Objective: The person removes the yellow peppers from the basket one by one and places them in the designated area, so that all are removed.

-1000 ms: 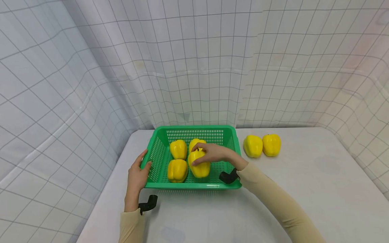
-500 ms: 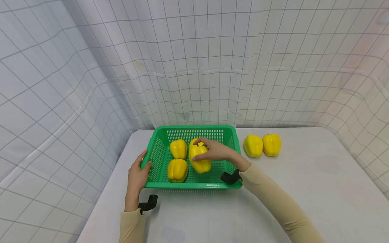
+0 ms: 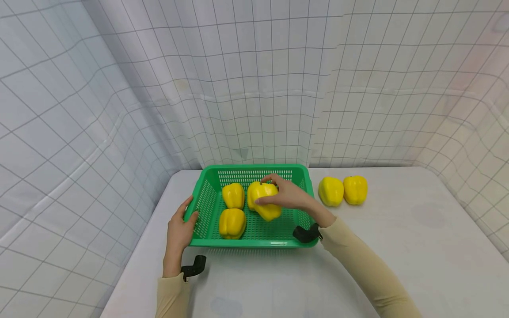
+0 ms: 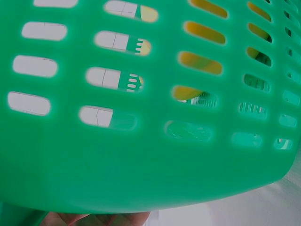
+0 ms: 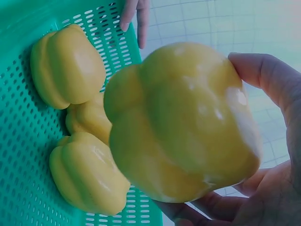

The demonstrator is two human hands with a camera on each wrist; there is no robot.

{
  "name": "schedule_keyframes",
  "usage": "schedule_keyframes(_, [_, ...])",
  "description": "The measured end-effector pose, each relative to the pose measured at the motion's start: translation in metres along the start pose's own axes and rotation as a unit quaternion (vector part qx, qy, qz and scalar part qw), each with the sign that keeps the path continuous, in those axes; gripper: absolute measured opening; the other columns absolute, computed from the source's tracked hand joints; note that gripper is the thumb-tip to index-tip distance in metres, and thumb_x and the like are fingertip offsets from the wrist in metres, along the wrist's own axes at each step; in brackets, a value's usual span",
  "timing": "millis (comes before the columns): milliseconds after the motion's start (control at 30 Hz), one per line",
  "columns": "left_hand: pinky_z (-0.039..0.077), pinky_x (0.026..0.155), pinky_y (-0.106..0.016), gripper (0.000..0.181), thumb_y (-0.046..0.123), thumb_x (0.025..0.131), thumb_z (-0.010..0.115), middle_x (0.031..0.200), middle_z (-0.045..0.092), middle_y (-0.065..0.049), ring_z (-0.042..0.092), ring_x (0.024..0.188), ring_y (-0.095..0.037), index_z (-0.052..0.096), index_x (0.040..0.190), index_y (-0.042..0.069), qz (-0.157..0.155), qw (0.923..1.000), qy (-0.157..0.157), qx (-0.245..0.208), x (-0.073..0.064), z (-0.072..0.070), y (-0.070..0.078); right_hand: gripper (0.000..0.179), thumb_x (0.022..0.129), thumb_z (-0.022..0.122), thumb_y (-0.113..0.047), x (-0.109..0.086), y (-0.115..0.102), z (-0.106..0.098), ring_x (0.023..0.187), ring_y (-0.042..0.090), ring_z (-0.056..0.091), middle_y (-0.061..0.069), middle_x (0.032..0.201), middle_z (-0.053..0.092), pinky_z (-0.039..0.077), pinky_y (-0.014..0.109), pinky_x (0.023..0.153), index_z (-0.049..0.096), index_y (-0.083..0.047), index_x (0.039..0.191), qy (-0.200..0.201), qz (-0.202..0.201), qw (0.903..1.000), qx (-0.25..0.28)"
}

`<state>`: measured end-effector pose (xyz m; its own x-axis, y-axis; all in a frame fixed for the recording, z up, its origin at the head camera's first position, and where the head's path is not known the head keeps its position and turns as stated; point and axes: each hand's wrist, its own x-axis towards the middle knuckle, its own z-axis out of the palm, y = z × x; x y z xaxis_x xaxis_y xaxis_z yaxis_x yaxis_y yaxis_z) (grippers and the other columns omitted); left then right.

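In the head view my right hand [image 3: 287, 194] holds a yellow bell pepper [image 3: 271, 213] over the green plastic basket [image 3: 254, 243]. Its thumb and fingers span the pepper's sides, and the right wrist view shows the lobed end of this bell pepper [image 5: 183, 122] up close. Three more peppers sit in the basket: a back-left pepper [image 3: 233, 195], a front-left pepper [image 3: 232, 223] and one partly hidden behind the held pepper. My left hand [image 3: 180, 229] grips the basket's left rim. From the left wrist, the slotted basket wall [image 4: 141, 169] covers most of that hand.
Two yellow bell peppers, a nearer-left pepper [image 3: 331, 191] and a right pepper [image 3: 355, 190], lie side by side on the white table [image 3: 397, 238], right of the basket. A gridded white curtain [image 3: 262, 88] hangs behind and at both sides.
My right hand has moved rightward and a little back with the bell pepper, which has tilted so its lower end points right. The left hand and basket have stayed put.
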<state>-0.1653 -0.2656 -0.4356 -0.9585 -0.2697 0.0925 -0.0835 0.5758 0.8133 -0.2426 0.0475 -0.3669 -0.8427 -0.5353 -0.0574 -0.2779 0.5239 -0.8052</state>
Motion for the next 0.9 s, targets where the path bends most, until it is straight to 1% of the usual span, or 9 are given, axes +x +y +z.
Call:
schedule_keyframes(233, [0.043,0.059,-0.034,0.051,0.019,0.099,0.051,0.126,0.053,-0.028,0.057,0.076,-0.030,0.037,0.148,0.017,-0.002,1.0000,0.000,-0.003,0.000,0.001,0.000,0.063,0.081,0.073,-0.044,-0.009,0.000,-0.004,0.092,0.023,0.054,0.008,0.113,0.055,0.048,0.034,0.075,0.047,-0.012,0.129,0.026,-0.009,0.9984,0.050])
schedule_keyframes(433, [0.043,0.060,-0.034,0.051,0.019,0.099,0.051,0.126,0.053,-0.028,0.058,0.077,-0.031,0.037,0.148,0.016,0.001,1.0000,0.000,-0.003,-0.001,0.001,0.000,0.064,0.079,0.073,-0.048,-0.016,0.002,-0.008,0.090,0.023,0.056,0.007,0.110,0.056,0.049,0.034,0.072,0.049,-0.014,0.128,0.065,-0.006,0.9955,0.069])
schedule_keyframes(600, [0.043,0.060,-0.034,0.050,0.018,0.099,0.052,0.125,0.054,-0.028,0.058,0.077,-0.032,0.038,0.148,0.016,0.001,1.0000,0.002,-0.003,0.000,0.002,0.000,0.065,0.078,0.073,-0.050,-0.022,0.003,-0.013,0.091,0.024,0.055,0.007,0.113,0.054,0.050,0.036,0.073,0.049,-0.015,0.127,0.085,-0.008,0.9931,0.080])
schedule_keyframes(767, [0.043,0.060,-0.034,0.051,0.019,0.099,0.051,0.125,0.053,-0.028,0.058,0.077,-0.032,0.037,0.148,0.017,-0.001,1.0000,0.002,-0.001,-0.001,0.002,0.000,0.061,0.079,0.072,-0.050,-0.029,0.006,-0.019,0.091,0.025,0.055,0.008,0.112,0.054,0.049,0.036,0.073,0.050,-0.015,0.124,0.101,-0.013,0.9920,0.074])
schedule_keyframes(900, [0.043,0.062,-0.034,0.051,0.018,0.099,0.051,0.127,0.052,-0.028,0.058,0.081,-0.032,0.037,0.148,0.016,0.003,1.0000,0.007,0.003,0.000,0.003,-0.001,0.058,0.080,0.072,-0.048,-0.035,0.008,-0.025,0.091,0.026,0.054,0.008,0.112,0.055,0.048,0.037,0.074,0.050,-0.015,0.122,0.111,-0.012,0.9907,0.077])
